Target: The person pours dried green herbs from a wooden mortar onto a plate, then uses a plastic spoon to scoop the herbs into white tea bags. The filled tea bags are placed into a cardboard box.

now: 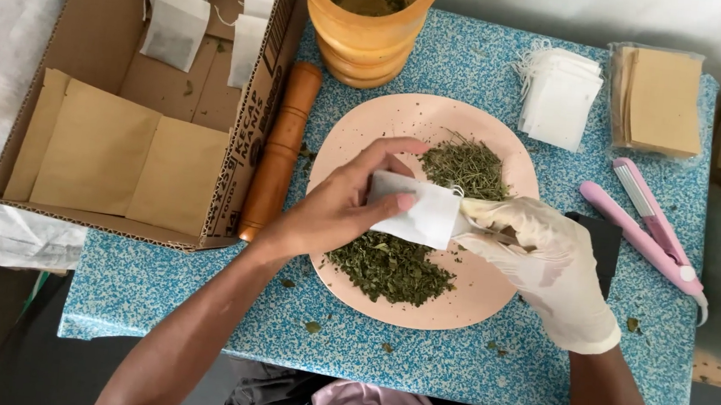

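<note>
My bare left hand (339, 205) pinches a small white tea bag (415, 213) over a pink plate (357, 134). Wearing a white glove, my right hand (548, 264) touches the bag's right, open end, with a thin tool barely visible at its fingers. Two heaps of dried green herbs lie on the plate: a stringy one (466, 166) at the back and a leafy one (389, 269) at the front, under my hands.
A wooden mortar (366, 27) and pestle (281, 149) stand at the back. A cardboard box (251, 117) on the left holds brown pouches and white bags. Right of the plate: stacked white bags (560, 96), brown pouches (660, 102), a pink sealing iron (650, 230).
</note>
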